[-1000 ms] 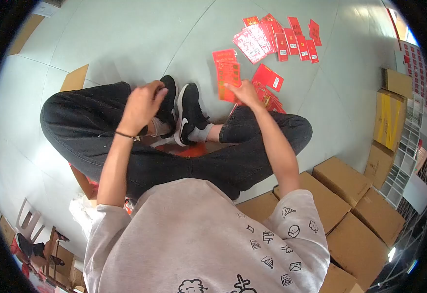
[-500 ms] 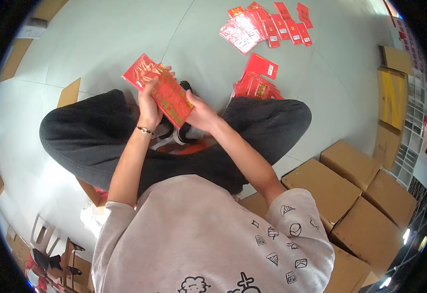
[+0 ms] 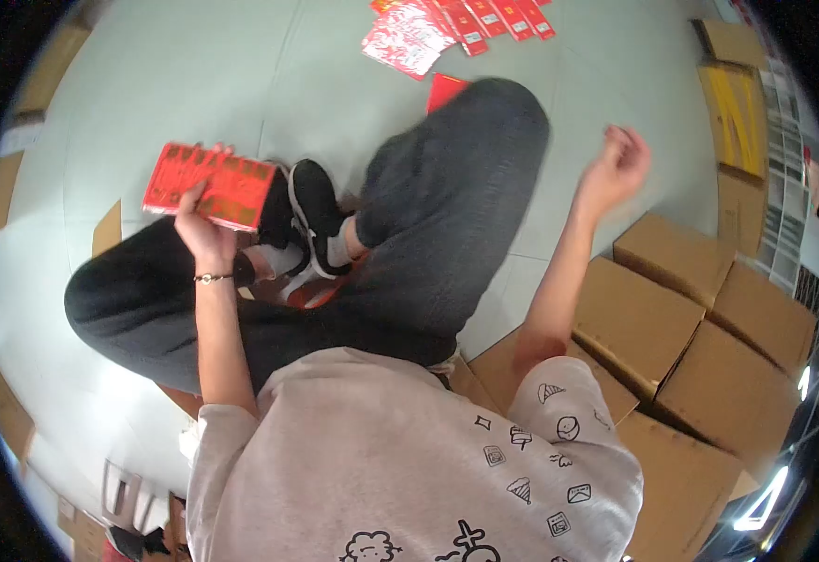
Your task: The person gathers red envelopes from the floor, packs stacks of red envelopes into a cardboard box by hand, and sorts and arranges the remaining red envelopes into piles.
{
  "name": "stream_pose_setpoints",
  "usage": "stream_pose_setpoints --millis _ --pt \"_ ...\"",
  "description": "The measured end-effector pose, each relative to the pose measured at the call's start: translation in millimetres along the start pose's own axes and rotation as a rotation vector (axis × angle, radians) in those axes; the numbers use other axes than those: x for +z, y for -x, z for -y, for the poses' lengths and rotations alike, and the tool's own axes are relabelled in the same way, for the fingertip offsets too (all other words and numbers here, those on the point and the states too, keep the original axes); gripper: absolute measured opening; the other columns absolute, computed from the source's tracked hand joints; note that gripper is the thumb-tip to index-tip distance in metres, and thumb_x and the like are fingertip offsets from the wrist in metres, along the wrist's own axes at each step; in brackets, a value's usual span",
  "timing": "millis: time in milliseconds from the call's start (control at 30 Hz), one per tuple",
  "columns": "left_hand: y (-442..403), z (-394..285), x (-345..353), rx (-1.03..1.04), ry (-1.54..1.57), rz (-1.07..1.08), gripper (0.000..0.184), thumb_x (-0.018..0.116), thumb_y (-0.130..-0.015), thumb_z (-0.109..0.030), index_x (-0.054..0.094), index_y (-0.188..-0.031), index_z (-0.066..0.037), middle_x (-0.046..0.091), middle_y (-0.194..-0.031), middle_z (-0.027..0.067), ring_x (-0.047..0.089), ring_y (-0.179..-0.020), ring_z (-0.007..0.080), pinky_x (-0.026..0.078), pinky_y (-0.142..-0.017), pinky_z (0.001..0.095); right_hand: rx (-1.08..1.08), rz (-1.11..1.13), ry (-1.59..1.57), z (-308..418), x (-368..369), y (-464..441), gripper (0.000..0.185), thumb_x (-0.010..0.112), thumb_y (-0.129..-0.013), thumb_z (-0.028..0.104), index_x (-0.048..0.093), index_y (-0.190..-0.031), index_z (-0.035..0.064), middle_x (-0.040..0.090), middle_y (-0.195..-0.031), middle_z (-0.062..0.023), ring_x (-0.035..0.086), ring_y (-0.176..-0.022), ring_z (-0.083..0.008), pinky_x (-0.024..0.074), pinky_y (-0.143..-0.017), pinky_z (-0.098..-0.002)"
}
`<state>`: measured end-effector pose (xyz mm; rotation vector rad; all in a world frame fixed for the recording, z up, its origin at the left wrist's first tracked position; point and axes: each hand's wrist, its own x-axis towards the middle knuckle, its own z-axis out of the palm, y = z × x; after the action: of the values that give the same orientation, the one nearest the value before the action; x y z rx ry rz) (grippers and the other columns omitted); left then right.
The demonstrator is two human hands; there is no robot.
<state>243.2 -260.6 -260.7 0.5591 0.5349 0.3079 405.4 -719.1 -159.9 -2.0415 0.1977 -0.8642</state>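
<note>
My left hand grips a pack of red envelopes with gold lettering, in which "NEW YEAR" can be read. The thumb lies across its front and the fingertips show at its far edge. Out to the right, my right hand is raised over the floor, slightly blurred. Its fingers are loosely curled with nothing visible in them. At the top, several red envelope packs lie fanned out on the floor. Another red pack is partly hidden behind my raised right knee.
I sit on the pale tiled floor with black shoes together in front. Cardboard boxes stand close on my right. Farther right are a yellow-taped box and white racks. A chair stands at lower left.
My right hand has let go of the red envelope pack and swung out to the right. The left hand has carried the pack leftward and turned it. My right knee has risen.
</note>
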Motion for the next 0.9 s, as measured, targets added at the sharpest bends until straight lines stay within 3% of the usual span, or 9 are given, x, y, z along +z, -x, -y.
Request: stream_pose_setpoints --millis 67,133,233,267,333,433,567,667,900 --pt "-4.8 -3.6 0.8 0.045 -0.053 -0.062 0.059 0.049 -0.089 -0.007 0.038 -0.146 0.004 0.053 -0.14 0.0242 0.048 -0.135 0.0385 0.033 -0.118 0.0531 0.02 0.425 0.342 -119.0 -5.7 -14.7 0.033 0.071 -0.09 0.01 0.061 -0.12 0.002 0.071 -0.105 -0.0138 0.068 -0.096 -0.0241 0.0517 -0.089 -0.0339" --pt "-8.1 -9.9 -3.0 0.09 -0.068 -0.093 0.059 0.048 -0.089 -0.008 0.038 -0.146 0.003 0.053 -0.141 0.0231 0.048 -0.135 0.0388 0.033 -0.118 0.054 -0.206 0.737 0.56 -213.7 3.0 14.1 0.048 0.076 -0.083 0.011 0.059 -0.127 0.0056 0.067 -0.119 -0.015 0.066 -0.109 -0.0295 0.0521 -0.094 -0.0394" --pt "0.0 -30.2 -11.6 0.133 -0.116 -0.146 0.061 0.048 -0.089 -0.008 0.036 -0.148 0.003 0.05 -0.145 0.0226 0.045 -0.138 0.0381 0.031 -0.119 0.0536 -0.296 1.228 0.86 -247.8 35.5 34.1 0.062 0.077 -0.082 0.014 0.051 -0.138 0.0095 0.059 -0.133 -0.016 0.059 -0.124 -0.0311 0.0506 -0.1 -0.0488" --pt "5.4 -37.4 -11.2 0.149 -0.109 -0.147 0.062 0.048 -0.089 -0.007 0.035 -0.149 0.004 0.048 -0.147 0.0237 0.042 -0.141 0.0378 0.028 -0.121 0.0531 -0.293 1.23 0.851 -256.9 50.8 37.3 0.062 0.077 -0.082 0.014 0.051 -0.138 0.0095 0.059 -0.133 -0.016 0.059 -0.124 -0.0311 0.0506 -0.1 -0.0488" --pt "17.9 -56.0 -13.9 0.192 -0.13 -0.179 0.064 0.048 -0.089 -0.007 0.033 -0.15 0.006 0.046 -0.15 0.0239 0.039 -0.144 0.0369 0.025 -0.123 0.0517 -0.238 1.352 1.164 -271.7 83.4 46.5 0.093 0.082 -0.076 0.014 0.031 -0.154 0.0146 0.043 -0.152 -0.0143 0.052 -0.132 -0.0356 0.0477 -0.104 -0.0545" --pt "48.2 -89.7 -10.2 0.218 -0.187 -0.316 0.064 0.048 -0.09 -0.007 0.033 -0.151 0.005 0.046 -0.15 0.022 0.041 -0.143 0.0346 0.026 -0.122 0.0505 -0.097 1.381 1.23 -272.2 121.0 56.8 0.102 0.085 -0.074 0.015 0.025 -0.157 0.0203 0.04 -0.153 -0.0137 0.049 -0.134 -0.0373 0.0469 -0.103 -0.0591" --pt "68.1 -118.5 -30.6 0.265 -0.16 -0.012 0.069 0.051 -0.089 -0.007 0.028 -0.153 0.003 0.047 -0.145 0.0202 0.043 -0.139 0.0327 0.025 -0.123 0.0506 -0.304 1.076 1.17 -331.1 126.5 100.8 0.098 0.087 -0.071 0.019 0.032 -0.153 0.0182 0.046 -0.146 -0.0139 0.052 -0.132 -0.036 0.0464 -0.105 -0.0556" --pt "60.3 -109.5 -23.5 0.236 -0.144 0.04 0.069 0.053 -0.089 -0.008 0.027 -0.153 0.004 0.048 -0.143 0.0198 0.044 -0.137 0.0322 0.026 -0.122 0.0506 -0.4 1.364 1.093 -310.6 93.3 84.9 0.076 0.08 -0.079 0.026 0.041 -0.145 0.015 0.055 -0.135 -0.0142 0.056 -0.125 -0.0356 0.0471 -0.1 -0.0542" --pt "38.0 -67.9 15.0 0.18 -0.114 0.035 0.064 0.05 -0.091 -0.009 0.03 -0.15 0.005 0.048 -0.142 0.0204 0.043 -0.136 0.0331 0.025 -0.122 0.0505 -0.218 0.999 0.789 -268.4 -14.7 179.0 0.048 0.074 -0.086 0.029 0.055 -0.125 0.0108 0.067 -0.107 -0.0183 0.067 -0.087 -0.0391 0.0506 -0.076 -0.0526"
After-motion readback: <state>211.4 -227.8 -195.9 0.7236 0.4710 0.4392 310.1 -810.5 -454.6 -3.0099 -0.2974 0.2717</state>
